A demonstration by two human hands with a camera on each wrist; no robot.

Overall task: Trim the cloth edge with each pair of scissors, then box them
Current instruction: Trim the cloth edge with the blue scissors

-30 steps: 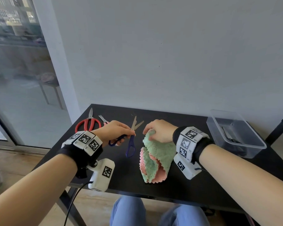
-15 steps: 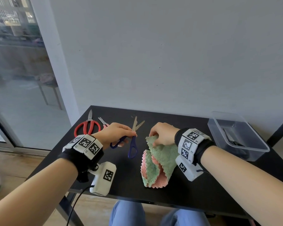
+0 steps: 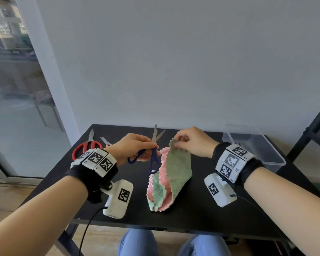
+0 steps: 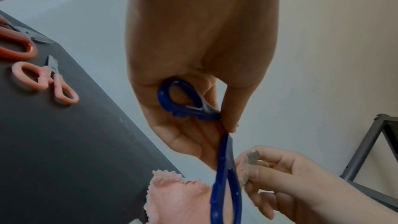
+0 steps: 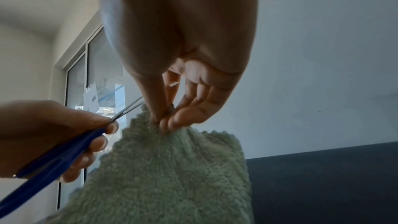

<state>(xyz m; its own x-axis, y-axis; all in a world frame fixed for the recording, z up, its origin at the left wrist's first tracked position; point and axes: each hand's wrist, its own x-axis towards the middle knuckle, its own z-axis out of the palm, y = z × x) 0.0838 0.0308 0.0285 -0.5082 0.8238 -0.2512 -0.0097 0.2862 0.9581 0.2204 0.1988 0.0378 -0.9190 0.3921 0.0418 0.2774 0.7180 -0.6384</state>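
My left hand (image 3: 137, 147) grips the blue-handled scissors (image 3: 154, 157) near the pivot, above the table, with the blades apart and pointing away. One blue loop (image 4: 183, 98) lies against my palm and the other hangs free below. My right hand (image 3: 189, 143) pinches the top corner of the green and pink cloth (image 3: 169, 180) and lifts it, while the lower part rests on the black table (image 3: 192, 218). In the right wrist view the thumb and fingertips (image 5: 170, 122) close on the green cloth (image 5: 172, 176), with the blue scissors (image 5: 56, 163) just to its left.
Red-handled scissors (image 3: 85, 146) and small pink scissors (image 4: 51, 81) lie at the table's back left. A clear plastic box (image 3: 251, 145) stands at the back right with dark scissors inside. A black metal frame (image 3: 310, 130) rises beyond the table's right end.
The left hand has lifted the blue scissors off the table. The right hand has raised the cloth's corner, so the cloth hangs unfolded from it.
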